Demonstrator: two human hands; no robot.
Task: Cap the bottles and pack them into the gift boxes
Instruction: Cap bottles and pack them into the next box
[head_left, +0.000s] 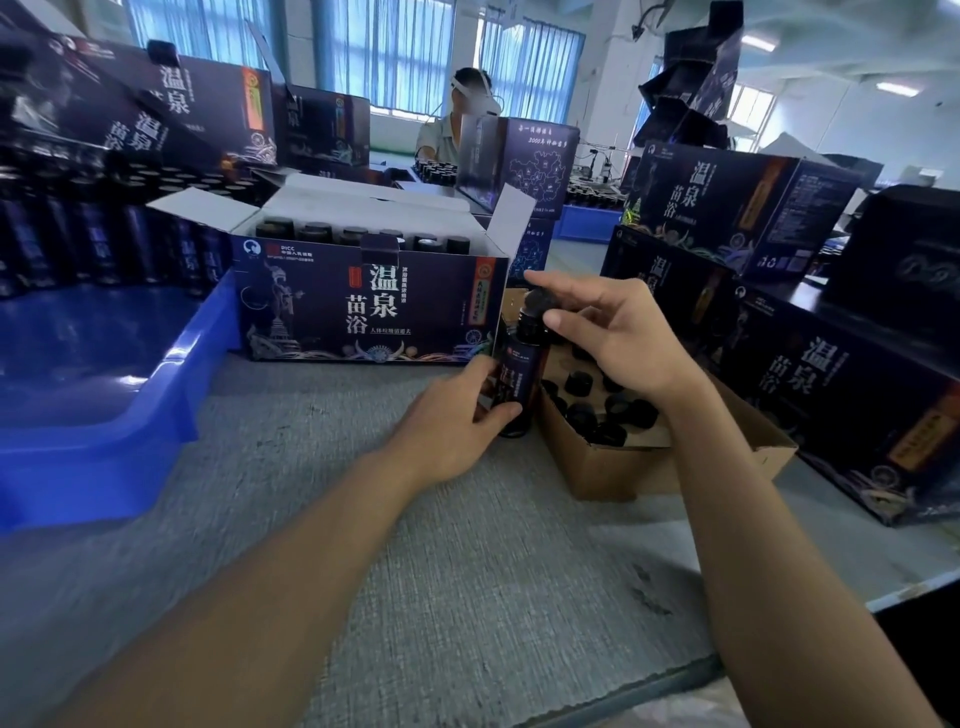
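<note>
Gripping the dark bottle (521, 371) low on its body, the left hand (452, 421) is holding it upright at the counter (363, 519), while the right hand (623, 340) is pinching the black cap (540, 303) on its neck with curled fingers (561, 318). At the bottle's eleven o'clock, the open gift box (371, 312) is showing "温泉苗浴" in white.

Blue-curtained windows (395, 47), grey table (467, 545)

centre: gift box (371, 306) on table (415, 545); bottles (317, 231) inside | left: tray (130, 405) just beside it | right: carton (613, 467); caps (579, 383) inside | between box and carton: bottle (519, 369); cap (539, 301) on top | far right: stacked gift boxes (857, 395)
</note>
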